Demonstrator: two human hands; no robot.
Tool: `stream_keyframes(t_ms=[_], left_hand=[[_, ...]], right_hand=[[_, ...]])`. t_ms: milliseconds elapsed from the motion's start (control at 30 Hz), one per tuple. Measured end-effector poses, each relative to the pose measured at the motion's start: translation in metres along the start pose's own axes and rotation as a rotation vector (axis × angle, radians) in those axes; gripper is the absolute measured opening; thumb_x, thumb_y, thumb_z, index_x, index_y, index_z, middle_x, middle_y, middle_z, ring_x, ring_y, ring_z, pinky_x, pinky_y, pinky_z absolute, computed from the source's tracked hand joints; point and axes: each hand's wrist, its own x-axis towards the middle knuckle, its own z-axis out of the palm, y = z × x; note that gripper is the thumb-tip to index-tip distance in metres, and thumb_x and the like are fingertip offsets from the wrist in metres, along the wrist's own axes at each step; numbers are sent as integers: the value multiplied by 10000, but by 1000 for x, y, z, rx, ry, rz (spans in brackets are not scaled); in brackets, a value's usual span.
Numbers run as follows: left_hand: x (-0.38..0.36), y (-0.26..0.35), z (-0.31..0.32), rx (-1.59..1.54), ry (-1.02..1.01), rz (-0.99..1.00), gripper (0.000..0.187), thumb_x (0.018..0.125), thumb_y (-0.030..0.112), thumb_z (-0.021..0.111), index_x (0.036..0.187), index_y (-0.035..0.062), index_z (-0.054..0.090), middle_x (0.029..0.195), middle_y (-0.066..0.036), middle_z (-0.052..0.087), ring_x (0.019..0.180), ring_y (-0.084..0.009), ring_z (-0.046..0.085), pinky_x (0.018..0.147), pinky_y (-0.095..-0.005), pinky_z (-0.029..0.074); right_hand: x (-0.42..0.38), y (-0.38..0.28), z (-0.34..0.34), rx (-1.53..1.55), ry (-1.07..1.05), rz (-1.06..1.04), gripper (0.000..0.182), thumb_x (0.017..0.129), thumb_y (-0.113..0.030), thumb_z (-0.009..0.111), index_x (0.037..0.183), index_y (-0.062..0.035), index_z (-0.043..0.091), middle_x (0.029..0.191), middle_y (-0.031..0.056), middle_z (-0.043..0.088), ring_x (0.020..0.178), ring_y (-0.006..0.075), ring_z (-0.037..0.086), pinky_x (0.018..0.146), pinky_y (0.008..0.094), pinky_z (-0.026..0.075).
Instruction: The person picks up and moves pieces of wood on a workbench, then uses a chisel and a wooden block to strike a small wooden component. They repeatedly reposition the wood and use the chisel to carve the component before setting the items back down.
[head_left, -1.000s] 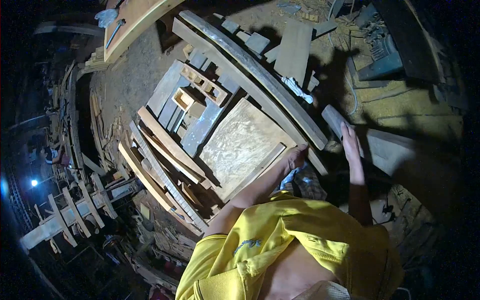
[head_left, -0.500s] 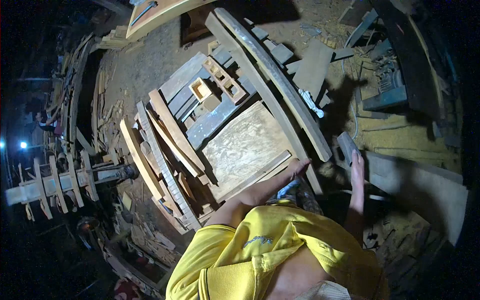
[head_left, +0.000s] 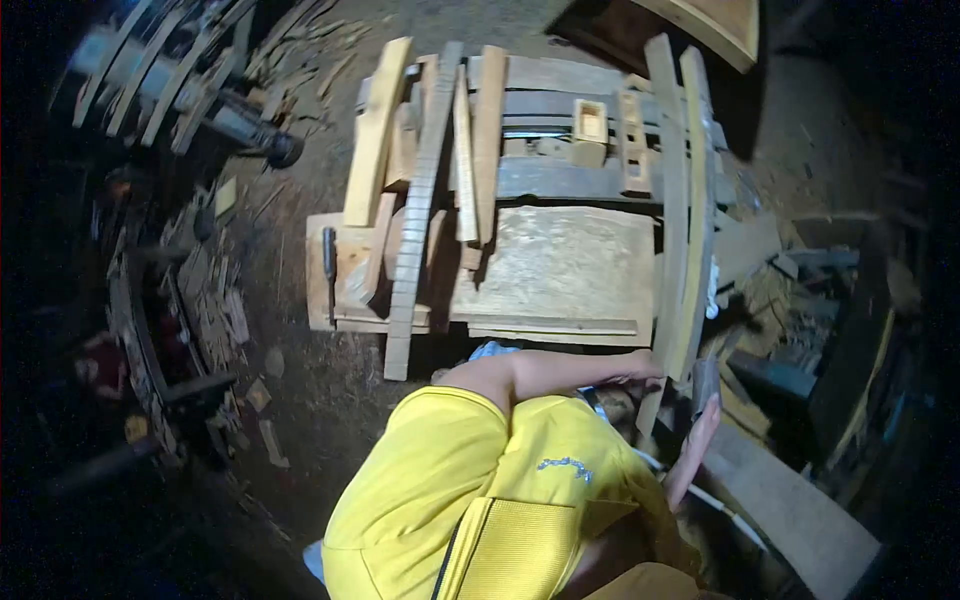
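Observation:
Two long wooden beams lie side by side on the right of the bench. My left hand [head_left: 640, 368] reaches across to the near end of the inner wooden beam [head_left: 672, 200], its fingers closed at the edge. In my right hand [head_left: 704, 415] is a dark grey block [head_left: 707, 385], held upright just beside the near end of the outer beam [head_left: 695, 220]. Its exact kind is not clear. Left of the beams is a pale, worn wooden board [head_left: 575, 265] with a thin strip [head_left: 555, 326] along its near edge.
Several timber pieces, including a notched strip [head_left: 418, 220], lie on the left. A chisel-like tool [head_left: 330, 265] rests beside them. Small wooden boxes [head_left: 590, 125] stand farther back. A wide plank [head_left: 790, 510] slants at the lower right, near machinery [head_left: 790, 350].
The view has turned, so the bench now appears straighter and farther left timbers show more. The grey block in my right hand has come closer to the beam ends. My left hand stays at the beam.

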Motion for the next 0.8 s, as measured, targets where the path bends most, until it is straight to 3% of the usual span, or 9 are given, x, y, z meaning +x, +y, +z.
stream_keyframes(t_ms=[67,100,200,300,400,600,633,667,800], left_hand=[[-57,18,-28,26,174,148,789,760,477,622,1282,-70,396,1226,-266,499,1131,-317,503,959,-356,391],[-83,24,-47,-10,289,296,588,771,387,625,1177,-22,509,1021,-224,608,891,-289,597,790,-346,470],[-167,8,-125,-37,719,407,744,767,441,649,1281,-34,401,1179,-231,536,1061,-322,542,891,-380,433],[-278,-39,-184,-126,1227,551,543,816,269,636,1244,-6,445,1101,-203,585,998,-300,578,885,-351,434],[-352,-99,-179,330,1585,168,627,807,278,647,1263,-65,385,1218,-261,489,1186,-376,430,1010,-387,330],[-334,-155,-161,11,1385,24,747,760,421,677,1241,-72,389,1137,-276,543,1072,-418,524,905,-424,424],[-334,-151,-161,36,1378,33,694,759,414,677,1199,-60,428,1087,-265,572,1037,-399,552,874,-421,442],[-334,-146,-161,63,1372,42,641,758,407,677,1157,-48,467,1037,-254,601,1001,-380,579,842,-418,459],[-329,-135,-151,-126,1374,87,396,767,307,661,952,-26,553,814,-171,650,736,-253,635,675,-365,489]], right_hand=[[-7,-20,29,-128,-55,2,490,951,-365,409,1173,60,507,1113,142,568,1019,204,521,899,322,382],[-8,-25,45,-219,-86,-59,482,951,-365,408,1140,63,523,1063,128,576,977,188,519,869,311,387],[-5,-41,94,-242,-272,-195,450,950,-358,415,972,67,562,822,48,529,777,129,453,725,282,387],[-6,-69,142,-352,-459,-300,437,950,-347,420,951,67,560,810,37,528,777,129,466,719,282,397],[-6,-84,186,-322,-581,-479,433,951,-342,421,913,67,558,814,35,526,787,119,468,709,283,403],[-20,-118,243,-404,-773,-627,415,960,-325,408,948,62,557,801,28,566,744,128,502,689,293,425],[-27,-125,246,-367,-879,-540,437,958,-351,404,1084,41,550,988,65,588,935,148,519,850,298,400],[-33,-119,253,-229,-812,-672,421,950,-350,426,902,41,576,761,18,550,711,120,488,653,296,421],[-2,-74,234,-367,-833,-534,436,933,-373,451,777,24,541,633,-4,445,603,106,411,543,295,378]])
